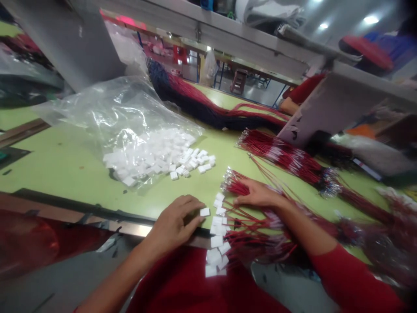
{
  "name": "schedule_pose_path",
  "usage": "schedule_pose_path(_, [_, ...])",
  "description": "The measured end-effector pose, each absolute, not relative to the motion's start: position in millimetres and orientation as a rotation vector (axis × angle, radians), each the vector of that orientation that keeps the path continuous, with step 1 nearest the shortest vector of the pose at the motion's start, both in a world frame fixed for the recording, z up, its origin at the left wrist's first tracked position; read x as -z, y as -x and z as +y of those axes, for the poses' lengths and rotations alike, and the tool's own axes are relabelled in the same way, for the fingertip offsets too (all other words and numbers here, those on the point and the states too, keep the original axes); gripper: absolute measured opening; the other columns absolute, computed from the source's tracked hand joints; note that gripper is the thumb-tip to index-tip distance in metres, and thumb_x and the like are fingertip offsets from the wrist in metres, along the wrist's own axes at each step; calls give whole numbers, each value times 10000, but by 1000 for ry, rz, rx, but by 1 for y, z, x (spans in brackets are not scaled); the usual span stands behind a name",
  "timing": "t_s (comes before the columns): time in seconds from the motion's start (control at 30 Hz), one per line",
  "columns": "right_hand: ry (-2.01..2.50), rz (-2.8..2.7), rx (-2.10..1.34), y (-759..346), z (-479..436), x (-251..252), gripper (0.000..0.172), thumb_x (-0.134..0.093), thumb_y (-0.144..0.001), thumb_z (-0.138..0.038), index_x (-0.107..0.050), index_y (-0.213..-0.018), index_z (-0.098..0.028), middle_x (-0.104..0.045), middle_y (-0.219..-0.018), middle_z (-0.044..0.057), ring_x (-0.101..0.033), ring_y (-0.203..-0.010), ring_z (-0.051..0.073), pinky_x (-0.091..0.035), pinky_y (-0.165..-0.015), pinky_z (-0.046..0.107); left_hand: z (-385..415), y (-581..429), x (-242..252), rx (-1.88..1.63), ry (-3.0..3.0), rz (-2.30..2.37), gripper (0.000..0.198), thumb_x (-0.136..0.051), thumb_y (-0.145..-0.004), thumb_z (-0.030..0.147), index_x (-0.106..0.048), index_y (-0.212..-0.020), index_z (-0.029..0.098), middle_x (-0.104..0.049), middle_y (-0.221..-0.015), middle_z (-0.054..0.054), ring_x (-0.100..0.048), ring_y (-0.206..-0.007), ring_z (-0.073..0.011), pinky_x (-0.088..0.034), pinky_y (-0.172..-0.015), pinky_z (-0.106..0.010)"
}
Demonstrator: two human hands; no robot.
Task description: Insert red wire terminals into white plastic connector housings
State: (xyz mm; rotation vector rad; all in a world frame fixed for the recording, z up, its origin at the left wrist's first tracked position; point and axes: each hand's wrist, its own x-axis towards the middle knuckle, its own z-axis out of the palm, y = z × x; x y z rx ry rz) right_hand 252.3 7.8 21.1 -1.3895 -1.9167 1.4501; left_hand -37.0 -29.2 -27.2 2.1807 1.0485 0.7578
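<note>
Between the thumb and fingers of my left hand (179,219) is a small white connector housing (205,211). My right hand (256,193) is closed over red wires (237,184) whose metal-tipped ends point up and left. Just below it lies a row of red wires with white housings (216,241) on their ends, running down past the table's front edge. The fingertips of my right hand are partly hidden by the hand and wires. A heap of loose white housings (192,161) spills out of a clear plastic bag (120,108) ahead of my left hand.
Bundles of red wires with metal tips (289,156) lie at the right. A long bundle of dark blue and red wires (195,104) runs along the back of the green table (71,163). Grey panels (91,43) stand at left and right, beneath an overhead shelf.
</note>
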Motion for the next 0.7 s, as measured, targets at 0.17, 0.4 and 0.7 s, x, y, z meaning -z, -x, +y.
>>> schedule_pose_path(0.17, [1353,-1961,-1640,-254,12,-21,320,-861,-625,-342,-733,-857,-161,-731,-805,-19,-664,-733,176,-519,-697,282,-28,30,32,-740,-2277,1022,172,-556,-923,254,-668,-1053,242,-658,-1035,-81,-618,-939,-253,-523,-815,-387])
schedule_pose_path(0.4, [1293,-1923,-1620,-252,6,-15,370,-830,-682,-423,-739,-918,-152,-729,-860,-1,-655,-780,170,-516,-724,275,-27,22,34,-882,-2064,1023,170,-544,-940,287,-633,-1073,229,-683,-1004,-74,-629,-893,-215,-517,-791,-365])
schedule_pose_path(0.7, [1369,-1764,-1413,-250,-9,-25,282,-753,-789,-379,-749,-943,-142,-743,-904,47,-658,-806,188,-537,-751,329,-21,2,29,-966,-1647,1039,225,-689,-841,357,-717,-1016,219,-689,-817,-37,-604,-727,-177,-505,-673,-322])
